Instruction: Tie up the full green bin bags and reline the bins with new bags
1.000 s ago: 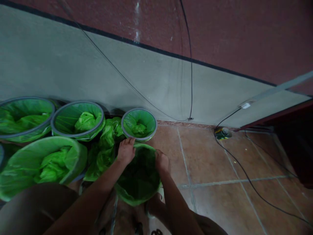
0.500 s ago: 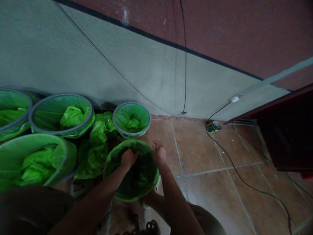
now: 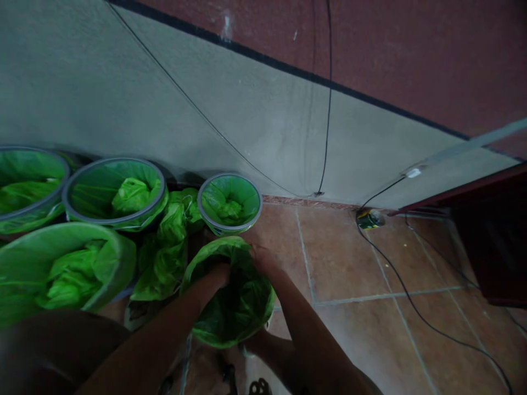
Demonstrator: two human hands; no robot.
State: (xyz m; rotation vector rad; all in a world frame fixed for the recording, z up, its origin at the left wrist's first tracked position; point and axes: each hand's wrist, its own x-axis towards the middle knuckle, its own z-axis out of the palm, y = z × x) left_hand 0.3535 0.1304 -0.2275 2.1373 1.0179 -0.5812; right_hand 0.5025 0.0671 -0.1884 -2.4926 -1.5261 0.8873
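A small bin lined with a green plastic bag [image 3: 239, 318] stands on the floor in front of me. My left hand [image 3: 217, 272] is closed on the bag at the near-left side of the opening, knuckles up. My right hand [image 3: 258, 257] is at the far-right rim, its fingers dipping into the bag and smeared by motion, so their grip is unclear. Both forearms reach in from the bottom of the view.
Several other bins with green liners [image 3: 229, 202] [image 3: 115, 192] [image 3: 61, 269] stand along the grey wall at left, with a loose green bag [image 3: 164, 247] between them. Black cables [image 3: 411, 307] cross the tiled floor at right, beside dark furniture [image 3: 489, 247].
My left hand moved from the bin's far rim into the opening and closed on the bag. My right hand shifted up to the far rim. The liner now bunches higher.
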